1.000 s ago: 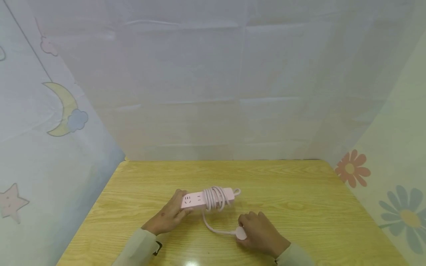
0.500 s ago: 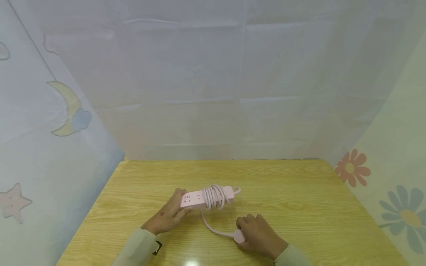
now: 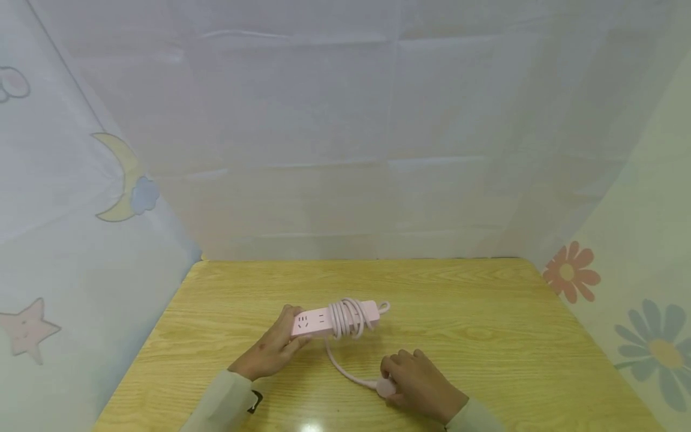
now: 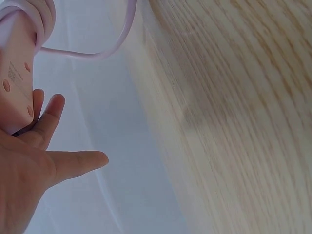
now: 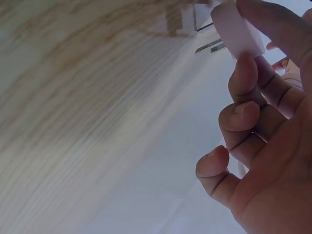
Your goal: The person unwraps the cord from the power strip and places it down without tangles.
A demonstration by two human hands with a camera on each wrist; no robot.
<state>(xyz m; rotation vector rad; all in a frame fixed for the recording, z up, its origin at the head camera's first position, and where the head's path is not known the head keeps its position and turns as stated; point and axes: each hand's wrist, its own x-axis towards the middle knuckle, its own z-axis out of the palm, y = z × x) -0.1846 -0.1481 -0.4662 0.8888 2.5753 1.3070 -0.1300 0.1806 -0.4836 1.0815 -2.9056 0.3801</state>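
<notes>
A pink power strip (image 3: pixel 313 322) is held up at its left end by my left hand (image 3: pixel 270 350), over the table's middle. In the left wrist view the underside of the power strip (image 4: pixel 17 83) shows, with the left hand (image 4: pixel 24 175) at its end. A pale pink cord (image 3: pixel 341 318) is wound several times round the strip's right half. One loose length hangs down and runs to the plug (image 3: pixel 385 387). My right hand (image 3: pixel 422 386) pinches this plug low over the table. Metal prongs (image 5: pixel 209 47) stick out of the plug (image 5: pixel 237 30) in the right wrist view.
The wood-grain table (image 3: pixel 475 312) stretches beneath both hands. Behind it hangs a pale creased sheet (image 3: pixel 345 198). Printed sheets flank the table, with a moon (image 3: pixel 121 180) and star at left and flowers (image 3: pixel 665 354) at right.
The right hand has shifted slightly left with the plug. The power strip has risen a touch in the left hand. Both grips stay the same.
</notes>
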